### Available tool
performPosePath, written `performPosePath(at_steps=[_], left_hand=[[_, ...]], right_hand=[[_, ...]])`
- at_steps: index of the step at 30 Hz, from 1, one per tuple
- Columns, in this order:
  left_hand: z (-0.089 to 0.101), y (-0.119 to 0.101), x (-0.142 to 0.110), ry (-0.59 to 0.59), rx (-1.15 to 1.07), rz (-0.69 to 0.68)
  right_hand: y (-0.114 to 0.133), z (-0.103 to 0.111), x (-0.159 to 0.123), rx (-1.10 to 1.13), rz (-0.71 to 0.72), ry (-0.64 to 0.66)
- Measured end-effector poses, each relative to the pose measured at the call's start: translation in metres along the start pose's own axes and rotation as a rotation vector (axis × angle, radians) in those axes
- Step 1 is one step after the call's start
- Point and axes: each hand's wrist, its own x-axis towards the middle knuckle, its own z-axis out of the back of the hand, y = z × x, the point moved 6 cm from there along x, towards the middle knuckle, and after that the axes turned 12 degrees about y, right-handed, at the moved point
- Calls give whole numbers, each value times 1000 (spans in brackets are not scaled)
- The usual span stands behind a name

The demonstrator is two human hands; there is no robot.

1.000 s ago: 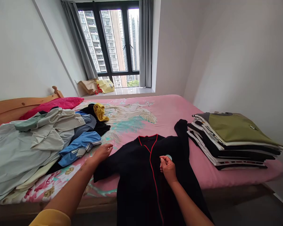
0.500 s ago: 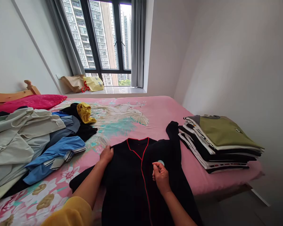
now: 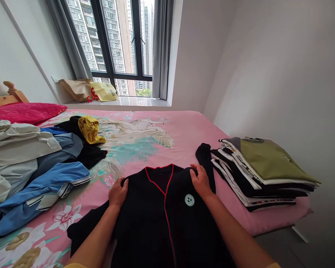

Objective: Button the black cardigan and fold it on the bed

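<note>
A black cardigan (image 3: 145, 216) with red trim along its V-neck and front edge lies front up on the bed before me. It carries a round white badge (image 3: 189, 200) on the chest. My left hand (image 3: 118, 192) is closed on the shoulder at the left, fingertips at the seam. At the opposite shoulder, my right hand (image 3: 201, 180) has its thumb and fingers closed on the cloth. One sleeve (image 3: 86, 223) spreads out under my left forearm; the other sleeve (image 3: 204, 158) bends up beyond my right hand.
A stack of folded clothes (image 3: 279, 163), olive on top, stands at the right bed edge. Loose clothes, including a blue shirt (image 3: 44, 186) and a yellow garment (image 3: 89, 129), are heaped at left. A pink pillow (image 3: 28, 111) lies behind them. Bags (image 3: 103, 92) rest on the windowsill.
My right hand has moved from over the chest up to the right shoulder, uncovering the badge. My left hand stays at its shoulder. The view has shifted slightly.
</note>
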Motion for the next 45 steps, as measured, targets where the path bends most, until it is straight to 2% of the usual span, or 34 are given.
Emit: performPosePath(at_steps=[3, 5, 6, 12, 16, 19, 22, 27, 31, 34, 36, 38, 41, 45], left_hand=[[1, 1, -1, -11, -46, 5], [1, 1, -1, -21, -44, 4], [1, 1, -1, -23, -37, 3], [-3, 1, 1, -20, 13, -21], [-8, 1, 4, 14, 73, -22], [-7, 4, 6, 32, 14, -11], [0, 3, 5, 47, -89, -17], [17, -10, -20, 98, -171, -83], [35, -27, -56, 117, -206, -145], [70, -49, -78, 98, -206, -221], [109, -73, -89, 67, -198, -273], [158, -104, -100, 19, -169, -332], [242, -165, -128, -131, 18, -463], [350, -236, -179, -339, 168, -489]], right_hand=[[-47, -3, 34, -344, -161, 301], [-72, -8, 44, -452, -262, 470], [-77, -10, 48, -474, -276, 510], [-71, -32, 76, -485, -228, 575], [-69, -52, 77, -490, -236, 588], [-63, -54, 62, -482, -226, 490], [-54, -41, 33, -448, -213, 362], [-46, 0, -34, -274, -95, 214], [-41, 42, -70, -71, -38, 194], [-16, 83, -66, -63, -29, 191], [14, 117, -51, -95, 2, 158], [50, 155, -34, -99, 32, 127], [105, 214, -13, -80, 32, 81], [181, 293, -3, 50, 59, -1]])
